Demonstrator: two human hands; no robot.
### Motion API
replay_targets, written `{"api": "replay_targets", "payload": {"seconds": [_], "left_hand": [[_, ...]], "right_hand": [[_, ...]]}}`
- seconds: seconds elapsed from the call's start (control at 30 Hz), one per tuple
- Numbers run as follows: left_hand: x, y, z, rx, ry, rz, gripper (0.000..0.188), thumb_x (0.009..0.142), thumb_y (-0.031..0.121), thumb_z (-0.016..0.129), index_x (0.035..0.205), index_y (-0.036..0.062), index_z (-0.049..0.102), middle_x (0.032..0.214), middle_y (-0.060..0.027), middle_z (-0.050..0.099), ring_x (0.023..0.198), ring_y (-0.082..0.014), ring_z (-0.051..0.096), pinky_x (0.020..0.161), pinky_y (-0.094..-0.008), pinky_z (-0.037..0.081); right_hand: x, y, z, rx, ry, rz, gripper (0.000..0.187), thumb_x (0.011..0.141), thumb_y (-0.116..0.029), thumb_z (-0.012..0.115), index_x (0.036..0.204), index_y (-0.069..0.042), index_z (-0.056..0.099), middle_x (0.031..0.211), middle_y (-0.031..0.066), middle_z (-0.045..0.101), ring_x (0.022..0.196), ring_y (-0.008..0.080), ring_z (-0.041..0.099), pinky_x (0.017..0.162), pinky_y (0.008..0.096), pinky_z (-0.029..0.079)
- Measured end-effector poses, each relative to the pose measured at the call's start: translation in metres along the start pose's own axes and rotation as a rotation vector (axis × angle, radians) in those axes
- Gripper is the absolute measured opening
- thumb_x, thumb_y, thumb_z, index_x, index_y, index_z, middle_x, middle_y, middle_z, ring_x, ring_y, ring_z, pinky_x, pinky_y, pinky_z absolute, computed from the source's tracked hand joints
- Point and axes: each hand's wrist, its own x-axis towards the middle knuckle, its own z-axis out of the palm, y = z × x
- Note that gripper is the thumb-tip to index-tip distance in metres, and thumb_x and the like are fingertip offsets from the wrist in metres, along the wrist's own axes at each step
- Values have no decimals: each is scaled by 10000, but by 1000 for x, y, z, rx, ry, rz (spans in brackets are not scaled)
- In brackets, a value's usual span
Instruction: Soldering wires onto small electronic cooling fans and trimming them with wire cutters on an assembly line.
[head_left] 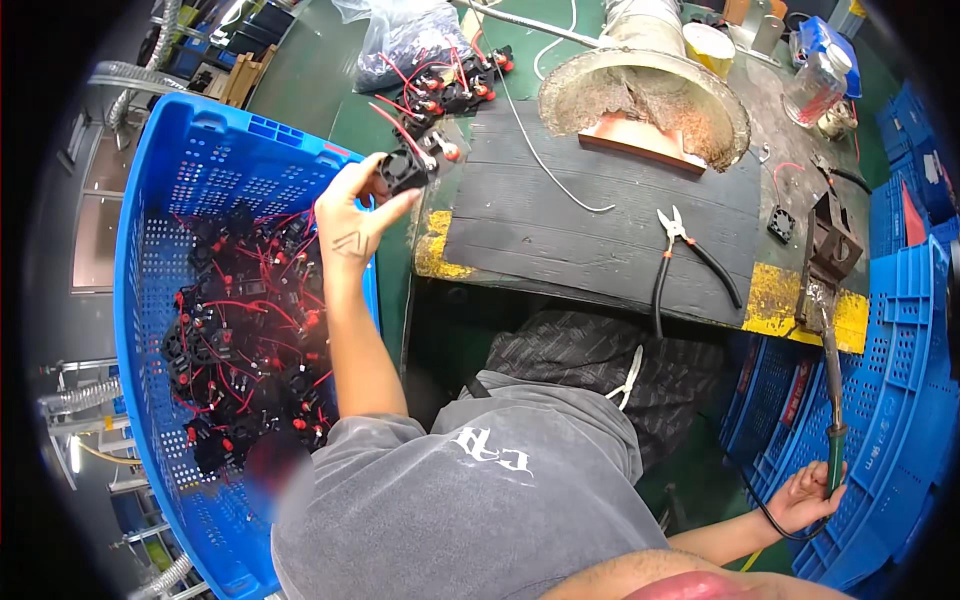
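Two grips: left hand point(352, 212) pinches black plastic square-framed fan point(402, 172); right hand point(806, 498) clasps green-handled, metal-shafted soldering iron point(836, 455).

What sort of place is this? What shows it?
Likely an electronics assembly workshop: the right hand holds what looks like a soldering iron, a wide duct mouth faces the workbench, and a blue crate holds many wired black parts.
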Motion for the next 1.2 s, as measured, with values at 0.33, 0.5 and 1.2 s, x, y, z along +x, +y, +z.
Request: {"api": "replay_targets", "payload": {"seconds": [0.33,0.5,1.2], "left_hand": [[55,-63,62,152,67,-3,522,672,218,879,1115,28,680,763,-45,636,663,-123,578,637,-273,487],[59,-79,72,76,-90,-128,557,682,210,869,1158,4,666,696,-22,622,610,-85,530,595,-255,463],[38,-48,51,362,-138,-147,584,744,247,814,1270,109,603,745,-77,626,650,-209,591,639,-337,491]], "right_hand": [[-5,-1,-4,-42,26,-49,449,1004,-348,473,1232,27,571,758,73,503,562,105,407,391,201,370],[-6,-5,2,-54,52,-42,457,1010,-362,456,1199,39,566,733,83,536,534,110,440,410,197,384],[23,3,21,21,-105,61,462,995,-364,479,1221,31,554,743,57,481,554,95,408,370,183,353]]}}
